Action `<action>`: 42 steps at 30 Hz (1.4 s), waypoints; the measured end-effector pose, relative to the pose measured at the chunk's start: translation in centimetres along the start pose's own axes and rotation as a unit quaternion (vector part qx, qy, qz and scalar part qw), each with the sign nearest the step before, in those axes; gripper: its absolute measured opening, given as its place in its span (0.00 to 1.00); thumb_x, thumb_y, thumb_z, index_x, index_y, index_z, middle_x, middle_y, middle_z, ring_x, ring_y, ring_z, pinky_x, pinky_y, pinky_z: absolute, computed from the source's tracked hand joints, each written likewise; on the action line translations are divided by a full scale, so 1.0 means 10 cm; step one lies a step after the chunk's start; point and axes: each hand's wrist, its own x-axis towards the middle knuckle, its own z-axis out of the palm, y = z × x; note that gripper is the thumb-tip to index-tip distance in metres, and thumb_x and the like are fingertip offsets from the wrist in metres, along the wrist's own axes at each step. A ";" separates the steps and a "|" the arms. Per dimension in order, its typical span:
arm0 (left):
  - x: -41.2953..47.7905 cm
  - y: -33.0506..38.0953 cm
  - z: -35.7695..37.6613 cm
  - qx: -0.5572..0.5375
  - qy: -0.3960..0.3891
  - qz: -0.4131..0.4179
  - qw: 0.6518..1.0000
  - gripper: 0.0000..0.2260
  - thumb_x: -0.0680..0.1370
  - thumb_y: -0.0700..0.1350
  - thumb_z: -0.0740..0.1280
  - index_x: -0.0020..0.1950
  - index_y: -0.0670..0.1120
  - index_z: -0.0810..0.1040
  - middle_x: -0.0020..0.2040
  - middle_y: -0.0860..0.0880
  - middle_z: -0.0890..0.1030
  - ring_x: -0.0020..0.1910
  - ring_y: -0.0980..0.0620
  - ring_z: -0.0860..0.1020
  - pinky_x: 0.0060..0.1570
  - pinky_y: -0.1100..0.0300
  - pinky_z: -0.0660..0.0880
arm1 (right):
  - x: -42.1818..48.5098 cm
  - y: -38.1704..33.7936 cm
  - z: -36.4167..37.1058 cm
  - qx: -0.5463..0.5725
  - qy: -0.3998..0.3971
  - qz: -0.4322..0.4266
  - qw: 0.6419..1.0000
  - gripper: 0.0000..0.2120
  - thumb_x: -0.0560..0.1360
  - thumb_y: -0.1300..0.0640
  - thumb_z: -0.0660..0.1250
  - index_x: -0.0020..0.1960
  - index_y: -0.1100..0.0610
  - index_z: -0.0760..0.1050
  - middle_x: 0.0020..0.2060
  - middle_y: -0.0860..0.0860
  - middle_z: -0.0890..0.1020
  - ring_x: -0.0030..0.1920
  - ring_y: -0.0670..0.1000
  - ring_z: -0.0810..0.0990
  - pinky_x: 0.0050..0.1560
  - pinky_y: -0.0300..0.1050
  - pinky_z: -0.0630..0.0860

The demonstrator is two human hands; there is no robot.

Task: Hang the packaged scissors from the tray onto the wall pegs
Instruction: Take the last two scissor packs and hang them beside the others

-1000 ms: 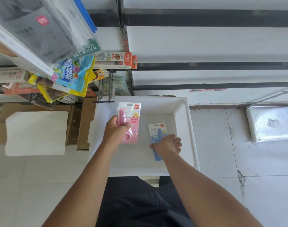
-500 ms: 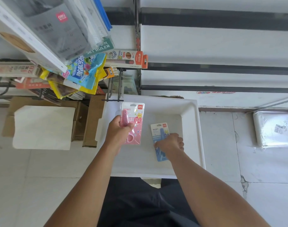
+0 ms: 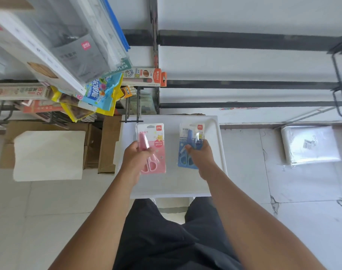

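My left hand [image 3: 134,159] grips a pink pack of scissors [image 3: 154,148] by its left side, held upright above the white tray [image 3: 218,145]. My right hand [image 3: 202,156] grips a blue pack of scissors [image 3: 189,145] from the right, also lifted over the tray. Both packs face me with their hang holes at the top. An empty pair of dark wall pegs [image 3: 133,110] juts out just beyond the tray's far left corner. More black pegs [image 3: 341,75] stick out at the far right of the white slat wall.
Hanging stationery packs [image 3: 100,90] and a pencil box [image 3: 144,76] crowd the wall at upper left. Cardboard boxes [image 3: 105,147] with a white sheet [image 3: 47,154] stand left of the tray. A plastic-wrapped white bundle [image 3: 310,145] lies on the tiled floor at right.
My right hand has picked the blue pack up off the tray bottom and raised it level with the pink one. The camera has shifted slightly to the left.
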 end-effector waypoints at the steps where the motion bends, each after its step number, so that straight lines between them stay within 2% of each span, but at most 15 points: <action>1: -0.06 0.01 0.01 -0.003 -0.010 -0.007 1.000 0.13 0.76 0.43 0.73 0.60 0.47 0.79 0.53 0.49 0.85 0.50 0.47 0.83 0.41 0.56 0.76 | -0.07 -0.06 -0.06 0.017 -0.006 -0.008 1.000 0.12 0.79 0.62 0.69 0.60 0.55 0.72 0.45 0.48 0.82 0.39 0.45 0.81 0.32 0.37 0.74; 3: -0.18 0.05 0.03 -0.003 -0.039 -0.009 0.999 0.14 0.76 0.43 0.73 0.60 0.47 0.79 0.54 0.49 0.85 0.54 0.45 0.83 0.47 0.52 0.78 | -0.23 -0.17 -0.18 0.039 -0.016 -0.026 0.999 0.11 0.79 0.62 0.70 0.59 0.56 0.72 0.46 0.49 0.83 0.40 0.46 0.83 0.32 0.35 0.77; 5: -0.32 0.12 0.07 -0.004 -0.070 0.013 0.997 0.13 0.76 0.42 0.73 0.61 0.48 0.80 0.55 0.49 0.85 0.55 0.45 0.82 0.48 0.52 0.77 | -0.39 -0.29 -0.29 0.057 -0.024 -0.046 0.997 0.12 0.78 0.62 0.70 0.60 0.59 0.73 0.49 0.53 0.84 0.43 0.49 0.85 0.36 0.38 0.80; 7: -0.47 0.25 0.09 -0.004 -0.090 0.049 0.995 0.12 0.77 0.41 0.72 0.60 0.47 0.79 0.55 0.49 0.85 0.54 0.47 0.83 0.44 0.55 0.76 | -0.56 -0.42 -0.41 0.077 -0.030 -0.074 0.994 0.14 0.78 0.63 0.70 0.63 0.61 0.73 0.51 0.54 0.85 0.43 0.50 0.86 0.38 0.40 0.82; 10: -0.71 0.50 0.08 -0.021 -0.103 0.106 0.989 0.10 0.77 0.38 0.71 0.56 0.48 0.80 0.52 0.50 0.86 0.47 0.52 0.84 0.37 0.61 0.77 | -0.84 -0.59 -0.61 0.092 -0.028 -0.123 0.988 0.13 0.78 0.64 0.70 0.61 0.61 0.72 0.51 0.56 0.85 0.43 0.51 0.87 0.41 0.44 0.84; 12: -0.86 0.69 0.07 -0.023 -0.116 0.146 0.982 0.10 0.77 0.38 0.71 0.54 0.50 0.81 0.50 0.52 0.86 0.47 0.53 0.85 0.39 0.59 0.79 | -1.01 -0.69 -0.77 0.108 -0.024 -0.158 0.981 0.14 0.78 0.65 0.70 0.63 0.62 0.72 0.54 0.59 0.85 0.49 0.57 0.87 0.49 0.52 0.85; 14: -1.02 0.87 0.09 -0.024 -0.126 0.185 0.974 0.10 0.77 0.38 0.72 0.53 0.53 0.81 0.48 0.54 0.87 0.45 0.55 0.85 0.37 0.60 0.80 | -1.16 -0.80 -0.93 0.117 -0.025 -0.192 0.974 0.16 0.78 0.65 0.69 0.65 0.63 0.72 0.56 0.60 0.85 0.51 0.59 0.87 0.51 0.54 0.84; 17: -1.26 1.13 0.15 -0.031 -0.126 0.236 0.963 0.09 0.77 0.39 0.71 0.54 0.51 0.81 0.44 0.55 0.88 0.40 0.55 0.86 0.29 0.64 0.77 | -1.34 -1.00 -1.18 0.129 -0.043 -0.244 0.960 0.16 0.79 0.66 0.68 0.66 0.64 0.72 0.55 0.58 0.85 0.50 0.57 0.87 0.50 0.53 0.83; 20: -1.58 1.37 0.30 -0.044 -0.121 0.289 0.949 0.08 0.78 0.39 0.71 0.55 0.49 0.81 0.45 0.54 0.88 0.38 0.53 0.86 0.30 0.63 0.78 | -1.52 -1.24 -1.48 0.137 -0.063 -0.305 0.940 0.15 0.79 0.67 0.67 0.65 0.64 0.72 0.52 0.55 0.85 0.49 0.54 0.87 0.48 0.50 0.83; 23: -1.97 1.59 0.55 -0.079 -0.109 0.334 0.933 0.09 0.77 0.36 0.70 0.54 0.47 0.80 0.43 0.54 0.88 0.35 0.53 0.86 0.29 0.61 0.79 | -1.71 -1.46 -1.83 0.153 -0.096 -0.353 0.918 0.14 0.79 0.69 0.66 0.64 0.64 0.72 0.50 0.54 0.85 0.49 0.52 0.87 0.46 0.46 0.81; 27: -2.52 1.88 0.96 -0.102 -0.084 0.406 0.904 0.10 0.77 0.35 0.70 0.55 0.47 0.80 0.45 0.54 0.88 0.42 0.53 0.87 0.34 0.61 0.80 | -1.92 -1.72 -2.44 0.146 -0.148 -0.406 0.890 0.19 0.78 0.66 0.69 0.67 0.66 0.70 0.58 0.61 0.83 0.54 0.58 0.86 0.49 0.49 0.82; 32: -3.13 2.28 1.43 -0.105 -0.070 0.467 0.875 0.10 0.77 0.35 0.70 0.55 0.47 0.80 0.47 0.53 0.88 0.45 0.53 0.86 0.38 0.61 0.80 | -2.22 -2.10 -3.16 0.147 -0.184 -0.452 0.860 0.17 0.79 0.69 0.66 0.67 0.66 0.71 0.54 0.58 0.85 0.50 0.55 0.86 0.46 0.48 0.82; 36: -3.52 2.67 1.66 -0.093 -0.072 0.514 0.849 0.10 0.77 0.37 0.71 0.54 0.50 0.80 0.48 0.53 0.88 0.46 0.54 0.86 0.39 0.63 0.80 | -2.41 -2.48 -3.56 0.155 -0.189 -0.474 0.846 0.17 0.79 0.66 0.66 0.67 0.64 0.72 0.58 0.63 0.84 0.55 0.64 0.85 0.53 0.62 0.82; 39: -3.72 2.95 1.74 -0.096 -0.076 0.540 0.832 0.11 0.77 0.36 0.71 0.53 0.51 0.80 0.46 0.54 0.88 0.44 0.56 0.86 0.39 0.63 0.79 | -2.56 -2.77 -3.74 0.160 -0.181 -0.490 0.837 0.18 0.77 0.64 0.67 0.66 0.65 0.72 0.58 0.63 0.84 0.54 0.64 0.85 0.51 0.59 0.83; 42: -3.83 3.19 1.78 -0.096 -0.085 0.558 0.820 0.13 0.77 0.35 0.70 0.54 0.52 0.80 0.48 0.53 0.88 0.46 0.54 0.86 0.43 0.57 0.81 | -2.69 -3.03 -3.81 0.158 -0.163 -0.508 0.831 0.21 0.73 0.61 0.69 0.64 0.65 0.74 0.57 0.63 0.84 0.54 0.65 0.85 0.52 0.60 0.83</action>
